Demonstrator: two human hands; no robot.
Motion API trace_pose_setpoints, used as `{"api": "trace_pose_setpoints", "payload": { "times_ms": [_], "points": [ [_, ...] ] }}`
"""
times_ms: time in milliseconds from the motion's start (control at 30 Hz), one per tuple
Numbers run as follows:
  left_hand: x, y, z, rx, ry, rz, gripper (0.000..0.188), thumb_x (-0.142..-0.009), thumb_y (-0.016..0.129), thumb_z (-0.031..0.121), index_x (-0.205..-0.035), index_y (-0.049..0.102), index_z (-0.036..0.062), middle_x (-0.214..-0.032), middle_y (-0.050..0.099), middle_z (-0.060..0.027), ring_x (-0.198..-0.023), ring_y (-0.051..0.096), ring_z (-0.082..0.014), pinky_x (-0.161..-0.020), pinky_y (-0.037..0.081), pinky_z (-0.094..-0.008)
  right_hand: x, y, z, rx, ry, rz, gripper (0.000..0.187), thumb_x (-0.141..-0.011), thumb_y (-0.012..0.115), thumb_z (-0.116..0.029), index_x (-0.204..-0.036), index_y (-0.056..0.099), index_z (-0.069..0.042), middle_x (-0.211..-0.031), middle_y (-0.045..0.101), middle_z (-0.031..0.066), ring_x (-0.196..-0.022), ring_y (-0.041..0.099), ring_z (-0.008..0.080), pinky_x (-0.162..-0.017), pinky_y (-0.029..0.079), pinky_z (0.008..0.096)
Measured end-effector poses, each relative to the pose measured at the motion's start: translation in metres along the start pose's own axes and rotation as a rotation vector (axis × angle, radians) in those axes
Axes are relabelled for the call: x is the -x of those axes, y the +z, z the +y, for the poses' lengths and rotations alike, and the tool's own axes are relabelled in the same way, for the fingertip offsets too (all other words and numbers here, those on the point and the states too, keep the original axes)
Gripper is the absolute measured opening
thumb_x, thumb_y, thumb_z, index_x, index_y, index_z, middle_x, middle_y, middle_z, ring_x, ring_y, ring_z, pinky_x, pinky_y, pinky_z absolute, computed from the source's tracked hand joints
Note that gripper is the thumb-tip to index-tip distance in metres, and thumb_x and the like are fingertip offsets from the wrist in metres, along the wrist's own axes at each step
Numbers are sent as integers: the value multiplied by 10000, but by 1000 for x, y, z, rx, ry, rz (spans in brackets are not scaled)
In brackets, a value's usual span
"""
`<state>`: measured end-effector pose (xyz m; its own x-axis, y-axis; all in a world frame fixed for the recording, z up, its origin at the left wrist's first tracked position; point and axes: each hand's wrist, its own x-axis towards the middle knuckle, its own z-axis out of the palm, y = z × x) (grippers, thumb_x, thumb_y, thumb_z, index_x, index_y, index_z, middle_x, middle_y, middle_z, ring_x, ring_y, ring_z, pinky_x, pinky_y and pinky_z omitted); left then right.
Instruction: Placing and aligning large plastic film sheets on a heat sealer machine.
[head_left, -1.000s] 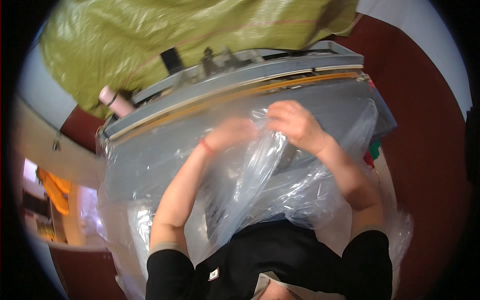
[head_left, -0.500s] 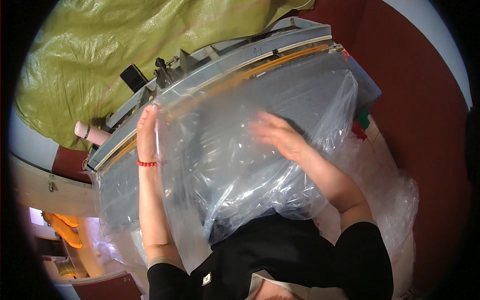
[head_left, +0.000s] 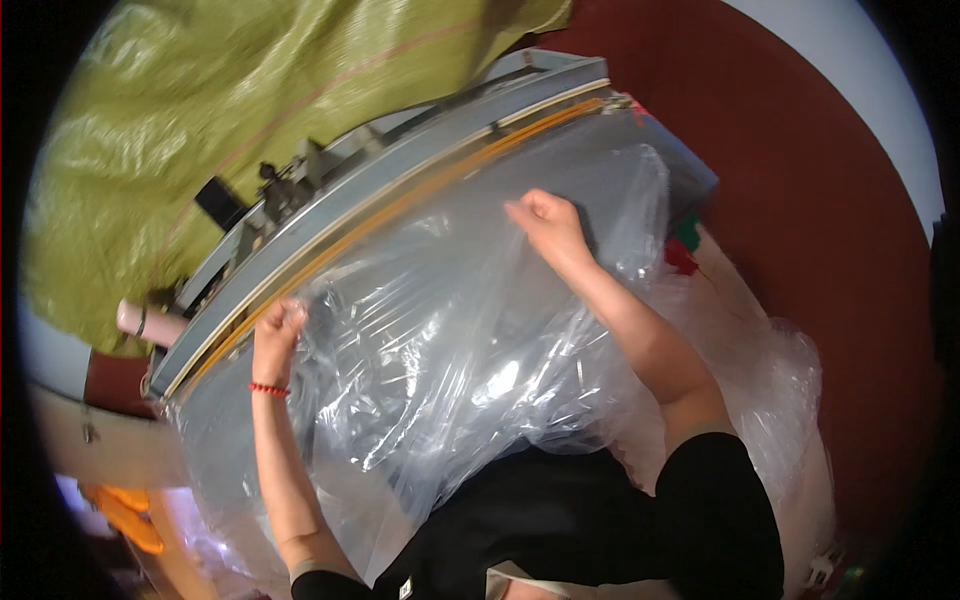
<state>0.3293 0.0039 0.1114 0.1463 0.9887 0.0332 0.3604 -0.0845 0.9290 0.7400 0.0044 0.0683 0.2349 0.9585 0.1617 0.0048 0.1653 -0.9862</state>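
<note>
Film (head_left: 425, 345) being spread wider; being pinched by left hand (head_left: 275, 337), nine o'clock; apparently by newly closed right hand (head_left: 553, 230), one o'clock.

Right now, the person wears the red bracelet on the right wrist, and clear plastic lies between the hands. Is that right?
Not quite: the head view shows the red bracelet on the wrist of the left hand, not the right hand. Clear plastic does lie between them.
</note>
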Motion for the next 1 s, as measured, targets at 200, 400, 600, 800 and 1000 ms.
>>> {"api": "trace_pose_setpoints", "payload": {
  "times_ms": [200, 400, 600, 800, 1000],
  "points": [
    [8, 15, 5, -323, -260, -463, 111, -734, 652, 81, -677, 566, 40, -566, 512, 42, -523, 449, -24, -461, 348, -185, -49, -118, 10, 1218, -321, 507, 258, -757, 599, -275, -652, 569, -41, -680, 578, 127, -624, 558, 307, -575, 444, 402],
    [8, 14, -16, -339, -91, -434, 147, -700, 681, 65, -653, 545, 40, -543, 458, 50, -504, 413, -26, -445, 336, -195, -78, -187, 29, 1362, -265, 723, 225, -695, 645, -270, -668, 591, -54, -813, 564, 123, -816, 537, 305, -622, 455, 399],
    [29, 15, 5, -168, -253, -405, 85, -700, 656, 25, -736, 580, 26, -572, 481, 61, -554, 427, -24, -491, 351, -193, -96, -188, 24, 1284, 6, 752, 310, -661, 685, -327, -825, 612, -74, -879, 565, 109, -855, 544, 306, -698, 460, 399],
    [108, -59, -3, -277, -531, -597, 105, -735, 563, -16, -817, 613, 27, -700, 564, 40, -648, 493, -34, -566, 401, -194, -115, -161, 20, 1467, 255, 556, 383, -749, 580, -379, -978, 598, -73, -1037, 552, 124, -975, 535, 282, -787, 448, 425],
    [222, -222, -34, -421, -619, -298, 193, -691, 472, -98, -777, 581, 36, -711, 592, -4, -690, 543, -88, -611, 444, -226, -111, -168, 27, 1393, 6, 499, 255, -826, 424, -233, -986, 538, -70, -1011, 556, 154, -939, 554, 297, -735, 446, 441]
  ]
}}
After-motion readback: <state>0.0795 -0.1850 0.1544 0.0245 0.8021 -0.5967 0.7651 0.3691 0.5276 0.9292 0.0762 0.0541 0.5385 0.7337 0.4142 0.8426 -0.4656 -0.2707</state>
